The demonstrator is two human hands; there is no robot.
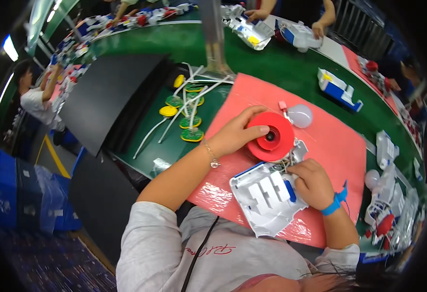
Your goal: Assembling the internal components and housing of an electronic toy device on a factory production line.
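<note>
My left hand point(237, 134) is closed on a red round, funnel-shaped plastic part point(282, 127), with the thumb lying across its opening. The red part rests at the far end of a white plastic housing shell point(264, 199), whose ribbed inside faces up. Thin wires point(284, 163) bunch between the two. Over the shell's right edge, my right hand point(313, 182) has its fingers pinched together beside the wires; what lies between the fingertips is hidden. A blue strap point(335, 204) circles the right wrist. Just beyond the red part lies a white, bulb-like dome point(301, 116) with a small pink connector point(283, 105).
A pink mat point(340, 146) lies under the work. To its left are several yellow-and-green round boards point(192, 135) with white cables, and black sheets point(111, 92). A metal post point(213, 39) stands ahead. White housings point(337, 87) sit on the green belt; co-workers' hands point(257, 15) work across it.
</note>
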